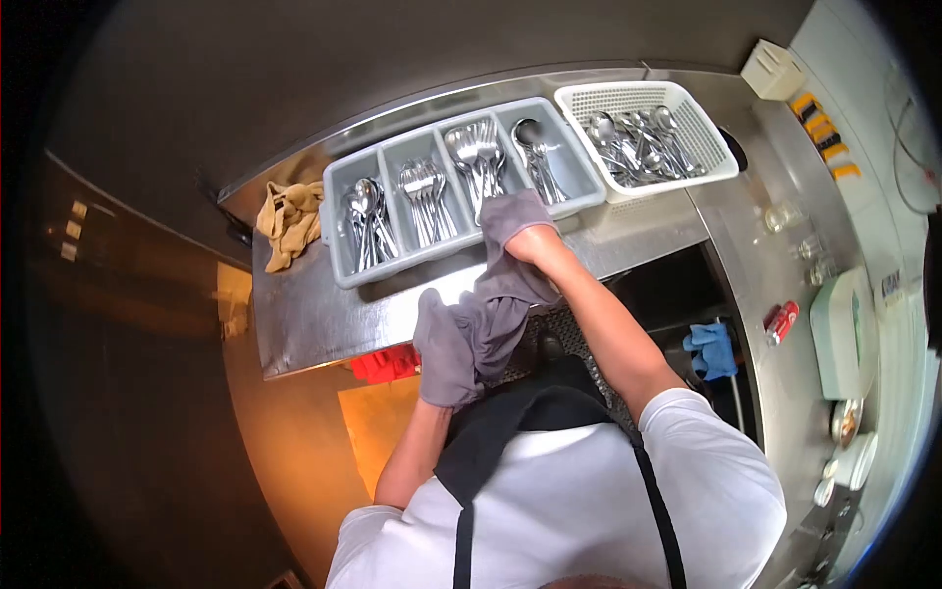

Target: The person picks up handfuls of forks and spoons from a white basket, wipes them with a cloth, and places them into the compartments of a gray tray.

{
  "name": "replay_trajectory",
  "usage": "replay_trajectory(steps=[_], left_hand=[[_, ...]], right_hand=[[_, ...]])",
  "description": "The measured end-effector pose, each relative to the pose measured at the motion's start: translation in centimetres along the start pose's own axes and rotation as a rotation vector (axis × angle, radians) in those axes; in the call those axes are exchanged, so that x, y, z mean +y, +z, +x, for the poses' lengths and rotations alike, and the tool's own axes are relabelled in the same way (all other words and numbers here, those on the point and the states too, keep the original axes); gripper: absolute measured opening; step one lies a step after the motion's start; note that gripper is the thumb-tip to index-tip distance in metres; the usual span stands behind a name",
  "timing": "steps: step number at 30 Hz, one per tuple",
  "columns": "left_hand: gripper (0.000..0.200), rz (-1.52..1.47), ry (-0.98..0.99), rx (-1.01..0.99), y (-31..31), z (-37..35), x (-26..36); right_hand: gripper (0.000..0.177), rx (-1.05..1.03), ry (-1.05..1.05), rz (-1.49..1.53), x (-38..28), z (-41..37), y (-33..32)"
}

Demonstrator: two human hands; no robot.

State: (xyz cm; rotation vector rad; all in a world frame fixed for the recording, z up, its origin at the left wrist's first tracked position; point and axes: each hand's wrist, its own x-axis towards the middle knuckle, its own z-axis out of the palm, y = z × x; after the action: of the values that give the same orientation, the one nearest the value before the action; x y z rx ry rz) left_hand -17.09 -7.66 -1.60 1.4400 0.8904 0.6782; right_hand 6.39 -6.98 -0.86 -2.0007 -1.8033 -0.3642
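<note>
A long grey cloth (pixel 502 329) stretches between my two hands and covers most of both. My left hand (pixel 442 353) is wrapped in one end, held low in front of the black apron. Higher up, my right hand (pixel 530 242) grips the other end at the front rim of a grey cutlery tray (pixel 574 169), by its third compartment. Fingers of both are hidden under the fabric. Spoons (pixel 365 201) lie in the left compartment, forks (pixel 424 191) in the second, more spoons (pixel 475 152) in the third and large round-bowled spoons (pixel 531 147) in the right one.
A white perforated basket (pixel 721 162) of mixed cutlery stands right of the tray. A tan cloth (pixel 289 221) lies at its left. Blue cloth (pixel 710 350) hangs by the dark counter opening. A red can (pixel 782 322) and glasses (pixel 782 216) stand on the right counter.
</note>
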Motion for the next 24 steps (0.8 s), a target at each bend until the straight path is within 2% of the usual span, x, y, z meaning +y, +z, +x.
replay_trajectory(steps=[2, 4, 5, 8, 9, 11, 13, 16, 18, 21, 24], left_hand=[[0.031, 0.208, 0.097, -0.084, -0.2, -1.7, 4.3], [0.039, 0.074, 0.239, -0.127, -1.6, -1.3, 3.4], [0.043, 0.005, 0.303, -0.148, -2.5, -0.9, 2.9], [0.068, -0.24, 0.431, -0.152, -5.6, 1.9, 1.1], [0.067, -0.314, 0.478, -0.15, -6.3, 2.9, 1.6], [0.066, -0.29, 0.545, -0.114, -7.3, 4.5, 3.2], [0.065, -0.02, 0.586, -0.036, -7.7, 6.0, 5.0], [0.063, 0.54, 0.65, 0.107, -7.8, 7.5, 6.5], [0.061, 0.733, 0.66, 0.167, -7.4, 7.6, 6.8], [0.06, 0.939, 0.645, 0.236, -6.1, 8.0, 6.3], [0.059, 0.973, 0.587, 0.277, -4.2, 9.4, 5.5]], right_hand=[[0.017, 0.102, 0.033, 0.076, -1.0, -1.0, -2.4], [0.017, 0.235, 0.035, 0.134, -3.3, -2.5, -6.0], [0.02, 0.047, 0.129, 0.112, -3.4, -3.0, -6.0], [0.033, 0.196, 0.238, 0.651, -2.5, -4.2, -5.6], [0.049, 0.183, 0.348, 0.808, -2.6, -3.9, -6.9], [0.052, 0.327, 0.331, 0.942, -2.0, -2.8, -8.4], [0.047, 0.194, 0.484, 1.17, 0.8, -3.0, -7.7], [0.034, -0.06, 0.135, 0.406, 4.4, -5.4, -7.7], [0.028, -0.597, 0.47, 0.548, 5.5, -8.1, -9.7], [0.023, -0.397, 0.578, 0.48, 10.4, -10.3, -10.2], [0.027, -0.022, 0.863, 0.442, 18.5, -8.8, -12.8]])
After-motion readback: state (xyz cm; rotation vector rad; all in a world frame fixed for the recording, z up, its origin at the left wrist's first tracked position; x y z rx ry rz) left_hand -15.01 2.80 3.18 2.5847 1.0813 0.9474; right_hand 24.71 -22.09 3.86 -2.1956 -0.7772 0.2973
